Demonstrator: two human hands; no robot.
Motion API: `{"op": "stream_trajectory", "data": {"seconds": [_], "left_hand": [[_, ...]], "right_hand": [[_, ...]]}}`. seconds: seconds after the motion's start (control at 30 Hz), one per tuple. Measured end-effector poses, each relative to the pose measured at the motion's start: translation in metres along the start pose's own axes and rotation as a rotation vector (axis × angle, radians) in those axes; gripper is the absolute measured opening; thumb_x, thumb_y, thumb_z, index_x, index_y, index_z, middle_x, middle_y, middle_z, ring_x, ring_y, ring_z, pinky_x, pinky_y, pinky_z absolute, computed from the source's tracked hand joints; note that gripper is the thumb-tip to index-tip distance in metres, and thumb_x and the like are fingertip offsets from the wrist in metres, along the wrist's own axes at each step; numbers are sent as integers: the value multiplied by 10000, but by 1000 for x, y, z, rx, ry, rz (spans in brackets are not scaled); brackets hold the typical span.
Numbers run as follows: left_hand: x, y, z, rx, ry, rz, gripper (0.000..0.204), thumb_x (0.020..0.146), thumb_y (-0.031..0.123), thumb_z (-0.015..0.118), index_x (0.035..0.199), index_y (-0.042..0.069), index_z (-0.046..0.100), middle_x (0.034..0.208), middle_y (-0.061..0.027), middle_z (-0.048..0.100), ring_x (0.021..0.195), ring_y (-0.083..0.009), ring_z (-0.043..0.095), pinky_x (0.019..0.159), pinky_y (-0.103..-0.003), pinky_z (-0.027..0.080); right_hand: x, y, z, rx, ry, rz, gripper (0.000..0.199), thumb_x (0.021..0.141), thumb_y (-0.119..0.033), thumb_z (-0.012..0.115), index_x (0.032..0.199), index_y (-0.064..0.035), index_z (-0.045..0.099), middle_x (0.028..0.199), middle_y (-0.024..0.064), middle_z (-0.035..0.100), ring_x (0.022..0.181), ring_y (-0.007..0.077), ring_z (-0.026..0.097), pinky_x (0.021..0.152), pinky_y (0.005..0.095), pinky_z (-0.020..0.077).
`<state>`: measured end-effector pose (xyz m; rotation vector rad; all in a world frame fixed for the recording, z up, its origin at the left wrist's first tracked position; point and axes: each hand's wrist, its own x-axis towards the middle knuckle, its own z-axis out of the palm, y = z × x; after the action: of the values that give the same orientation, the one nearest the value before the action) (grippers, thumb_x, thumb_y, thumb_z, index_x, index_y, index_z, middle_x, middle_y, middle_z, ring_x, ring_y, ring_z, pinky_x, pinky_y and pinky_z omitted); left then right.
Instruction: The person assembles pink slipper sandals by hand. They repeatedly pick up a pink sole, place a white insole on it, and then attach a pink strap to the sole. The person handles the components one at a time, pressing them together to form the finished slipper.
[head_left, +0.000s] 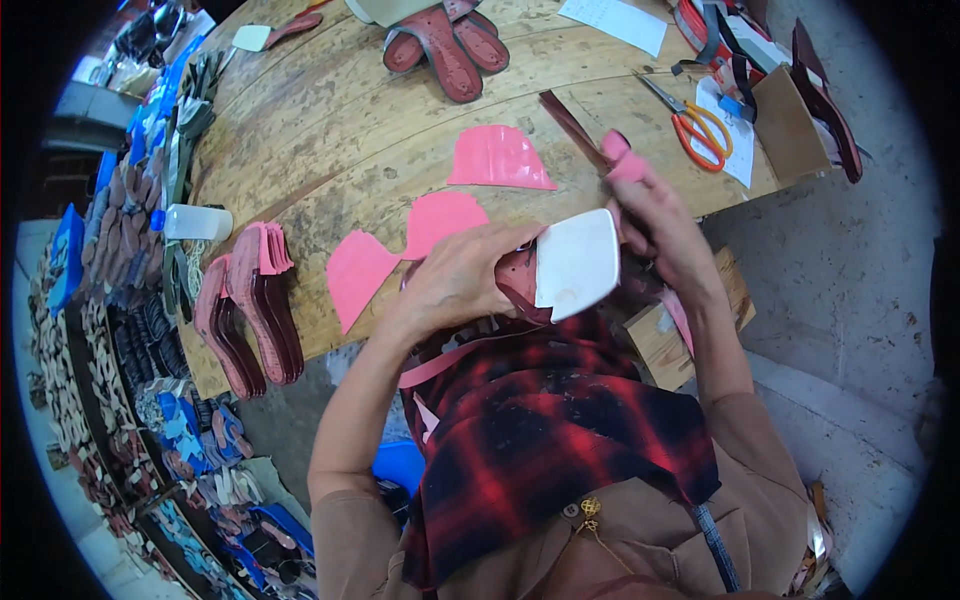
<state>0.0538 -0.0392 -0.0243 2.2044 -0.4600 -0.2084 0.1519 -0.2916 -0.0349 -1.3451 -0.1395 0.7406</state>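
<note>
My left hand (455, 275) is closed around a dark red shoe insole (518, 275) above the table's front edge. A white, rounded-square piece (580, 262) covers one end of it. Just right of that piece is my right hand (660, 215), slightly blurred, its fingers curled around a flat, dark brown strip (575, 130) that points up and left. Something pink (625, 160) shows at its fingertips; whether it is a wrap or a scrap I cannot tell. On the table beyond my hands lie pink cut pieces (500, 157), with more pink pieces (362, 268) beside my left hand.
Stacked dark red insoles (265, 300) stand at the table's left edge near a white bottle (200, 222). More insoles (440, 55) lie at the far side. Orange-handled scissors (700, 135) and a cardboard box (795, 125) are at right. Shelves of shoe parts (130, 330) line the left.
</note>
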Motion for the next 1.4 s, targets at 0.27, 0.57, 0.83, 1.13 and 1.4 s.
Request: {"op": "stream_trajectory", "data": {"seconds": [0.27, 0.57, 0.83, 1.13, 1.4], "left_hand": [[-16, 3, 54, -124, 379, -117, 797, 725, 205, 814, 1394, -2, 435, 1089, -145, 644, 1008, -229, 629, 855, -367, 498], [-48, 18, 26, -833, 267, -472, 267, 946, 173, 561, 1089, -33, 652, 828, 0, 650, 717, -64, 577, 623, -258, 459], [-48, -25, 2, -165, 710, -254, 209, 971, 194, 554, 991, -4, 617, 781, -177, 620, 720, -253, 622, 628, -362, 467], [-25, -39, -37, -147, 1277, -272, 244, 970, 214, 570, 949, -21, 633, 775, -129, 642, 729, -196, 594, 658, -349, 460], [-34, -69, -13, -964, 1224, -182, 402, 1002, 328, 520, 1250, 14, 483, 1076, -82, 577, 958, -161, 609, 837, -318, 524]], "right_hand": [[-28, 36, 66, -236, 82, -466, 631, 834, -151, 683, 1378, 30, 419, 1261, 128, 577, 1146, 186, 561, 995, 323, 430], [-10, 43, 78, 92, 110, -214, 370, 912, -258, 624, 1163, 12, 595, 1024, 55, 647, 930, 127, 605, 810, 284, 485], [33, 39, 119, 197, -43, -124, 354, 975, -240, 559, 1244, -13, 519, 987, 46, 666, 736, 72, 617, 532, 216, 473], [35, 52, 186, -400, 108, -484, 235, 973, -207, 575, 940, 9, 659, 605, 31, 510, 563, 81, 446, 521, 309, 401], [21, 54, 150, -953, -50, -874, 101, 866, -107, 651, 925, -32, 617, 699, 137, 620, 597, 321, 611, 536, 387, 467]]}}
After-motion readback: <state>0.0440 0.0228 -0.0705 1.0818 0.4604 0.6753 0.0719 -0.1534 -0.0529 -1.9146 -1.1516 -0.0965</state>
